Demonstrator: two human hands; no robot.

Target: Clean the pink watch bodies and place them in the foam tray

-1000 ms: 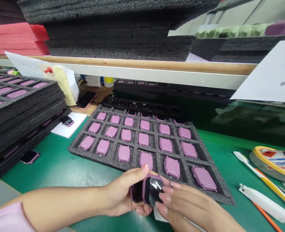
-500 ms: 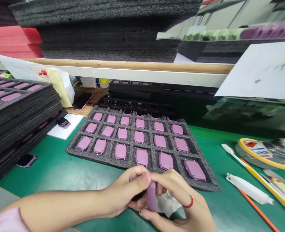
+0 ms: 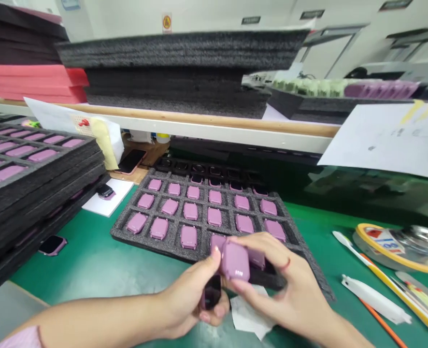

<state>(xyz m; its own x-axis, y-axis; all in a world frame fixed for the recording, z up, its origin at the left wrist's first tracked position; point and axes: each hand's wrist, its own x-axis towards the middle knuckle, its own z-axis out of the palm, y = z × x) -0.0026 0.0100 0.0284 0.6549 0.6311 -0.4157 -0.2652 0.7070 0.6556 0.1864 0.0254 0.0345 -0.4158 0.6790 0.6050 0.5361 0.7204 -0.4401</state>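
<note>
My right hand (image 3: 275,270) pinches a purple watch case (image 3: 235,261) between thumb and fingers, its plain purple face with small pale print turned toward me. Close beside it, my left hand (image 3: 195,295) is closed around another watch (image 3: 211,292), whose dark glossy screen shows between thumb and fingers. Both hands are just in front of a grey foam tray (image 3: 145,241), where rows of purple watch cases sit in square pockets. My right hand hides the tray's front right part. Under the hands lies a crumpled white cloth or tissue (image 3: 248,314) on the green table.
Stacked foam trays (image 3: 72,179) with purple cases stand at left. Nearby are a loose watch (image 3: 52,245), a white pad (image 3: 108,203) and a phone (image 3: 132,161). At right lie a toothbrush (image 3: 377,268), a white tube (image 3: 375,297) and a tape roll (image 3: 366,241). A shelf (image 3: 199,130) spans above.
The purple case in my right hand has turned from edge-on to face me. The dark screen in my left hand now shows more clearly. My view has tilted upward.
</note>
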